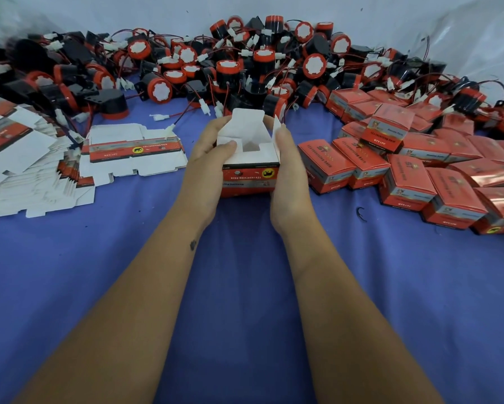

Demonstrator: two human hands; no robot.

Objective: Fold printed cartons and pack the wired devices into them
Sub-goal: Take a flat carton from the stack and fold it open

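Both hands, left [208, 158] and right [288, 167], grip a half-folded carton [249, 173] over the blue bench [245, 287], fingers [229, 145] pressing its flaps. Flat blanks [134, 150] lie left, packed cartons [405, 176] right, wired devices [227, 71] heaped behind, apparently loose.

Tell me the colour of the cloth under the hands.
Blue, a plain cloth; the head view shows it clearly.
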